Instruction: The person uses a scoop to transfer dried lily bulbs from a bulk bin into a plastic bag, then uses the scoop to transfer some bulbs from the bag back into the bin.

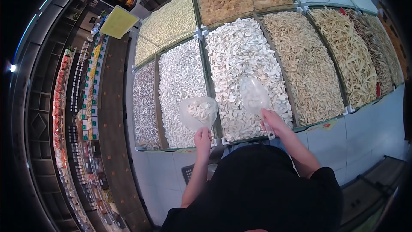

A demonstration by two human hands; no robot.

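Observation:
My left hand (203, 137) is closed on the near edge of a translucent plastic bag (186, 118), which holds some pale slices (200, 110). The bag is over the bin of small white pieces (180, 71), near its front right corner. My right hand (274, 122) grips the handle of a clear plastic scoop (255, 96). The scoop's bowl lies over the wide bin of flat white slices (240, 47); whether it touches them or carries any is hard to tell through the plastic.
Wooden and clear dividers (277, 64) separate the bins. To the right are tan pieces (300, 60) and long pale strips (343, 51); dark-and-white grains (144, 103) lie left. Behind are cream pieces (167, 21) and amber lumps (227, 0). A yellow sign (119, 21) stands at back left, beside stocked shelves (92, 86).

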